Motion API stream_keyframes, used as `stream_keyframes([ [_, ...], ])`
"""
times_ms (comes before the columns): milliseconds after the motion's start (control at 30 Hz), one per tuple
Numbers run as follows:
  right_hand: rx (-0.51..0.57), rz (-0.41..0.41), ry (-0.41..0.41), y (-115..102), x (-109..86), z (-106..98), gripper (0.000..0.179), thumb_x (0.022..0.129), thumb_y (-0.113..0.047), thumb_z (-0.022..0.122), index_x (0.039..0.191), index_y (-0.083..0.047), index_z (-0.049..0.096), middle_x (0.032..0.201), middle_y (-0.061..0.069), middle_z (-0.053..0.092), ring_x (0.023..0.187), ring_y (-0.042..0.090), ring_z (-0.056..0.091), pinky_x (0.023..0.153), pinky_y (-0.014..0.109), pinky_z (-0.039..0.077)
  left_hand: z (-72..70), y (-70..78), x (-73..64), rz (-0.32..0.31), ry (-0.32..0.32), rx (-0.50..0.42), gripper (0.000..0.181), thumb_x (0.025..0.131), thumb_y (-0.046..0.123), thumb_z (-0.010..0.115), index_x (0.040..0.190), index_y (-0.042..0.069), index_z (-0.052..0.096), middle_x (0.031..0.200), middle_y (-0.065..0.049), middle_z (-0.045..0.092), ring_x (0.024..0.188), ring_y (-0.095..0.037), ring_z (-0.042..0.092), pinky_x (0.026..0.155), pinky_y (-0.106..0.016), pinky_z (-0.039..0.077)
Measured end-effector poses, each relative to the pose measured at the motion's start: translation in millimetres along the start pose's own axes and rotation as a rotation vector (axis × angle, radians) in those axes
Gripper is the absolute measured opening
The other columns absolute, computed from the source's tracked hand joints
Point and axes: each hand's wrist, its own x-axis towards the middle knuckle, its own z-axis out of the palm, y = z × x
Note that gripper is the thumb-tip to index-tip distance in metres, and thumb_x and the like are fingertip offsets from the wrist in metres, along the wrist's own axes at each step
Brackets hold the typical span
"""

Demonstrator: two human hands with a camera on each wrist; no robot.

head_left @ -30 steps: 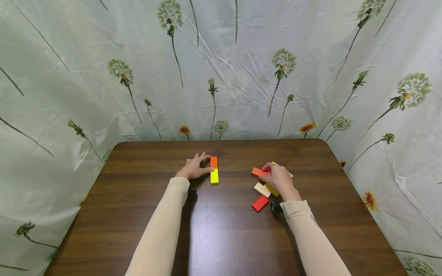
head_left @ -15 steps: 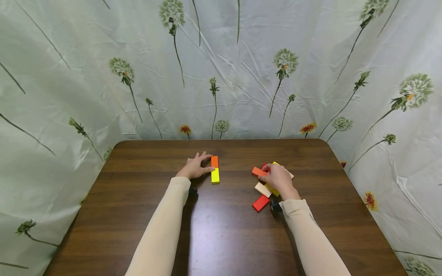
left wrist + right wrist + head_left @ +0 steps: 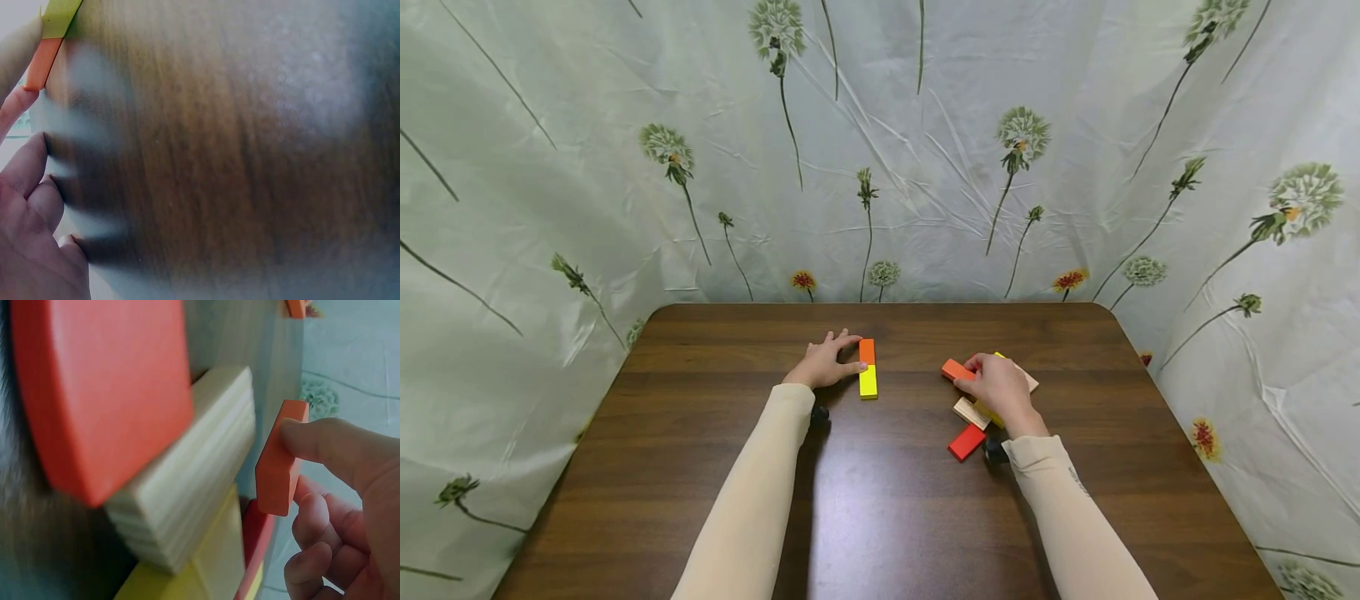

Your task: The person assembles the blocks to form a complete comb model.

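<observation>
Two wooden blocks, an orange block [image 3: 867,351] and a yellow block [image 3: 868,383], lie end to end in a line at the table's middle. My left hand [image 3: 825,363] spreads its fingers beside them. Its thumb is at the long side near their joint, and its index fingertip [image 3: 24,97] touches the orange end. My right hand [image 3: 1002,385] pinches another orange block [image 3: 281,459] between thumb and fingers, over a loose pile. In that pile are a red block [image 3: 966,442], a plain wood block [image 3: 972,412] and a yellow block [image 3: 215,553], partly hidden by the hand.
Another plain wood block [image 3: 1030,380] pokes out behind the right hand. All the blocks lie on a brown wooden table [image 3: 895,517]. A pale curtain with dandelion prints [image 3: 925,167] hangs behind the table's far edge.
My right hand has shifted slightly left, drawing the pinched orange block away from the pile. The left hand and its two blocks stay in place.
</observation>
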Motion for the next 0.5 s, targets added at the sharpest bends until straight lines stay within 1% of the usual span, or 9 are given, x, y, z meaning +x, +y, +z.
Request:
stream_keyframes([
  [300, 0.005, -0.045, 0.0, -16, -4.2, 3, 0.035, 0.092, -0.035, 0.083, 0.113, -0.007, 0.077, 0.077, 0.001, 0.061, 0.068, 0.016, 0.054, 0.061, 0.029, 0.038, -0.2, 0.3, -0.6, 0.003, -0.004, -0.002, 0.07, 0.107, 0.042, 0.067, 0.166, 0.016, 0.042, 0.179, -0.017, 0.02, 0.168, -0.045, 0.01, 0.132, -0.071, 0.003],
  [500, 0.008, -0.069, 0.009, -27, -9.6, 9, 0.034, 0.091, -0.036, 0.084, 0.111, -0.009, 0.077, 0.074, 0.0, 0.059, 0.066, 0.015, 0.052, 0.061, 0.029, 0.037, -0.7, 1.9, -1.6, 0.002, -0.012, -0.002, 0.07, 0.107, 0.042, 0.066, 0.167, 0.016, 0.041, 0.18, -0.016, 0.019, 0.168, -0.044, 0.009, 0.132, -0.07, 0.002],
])
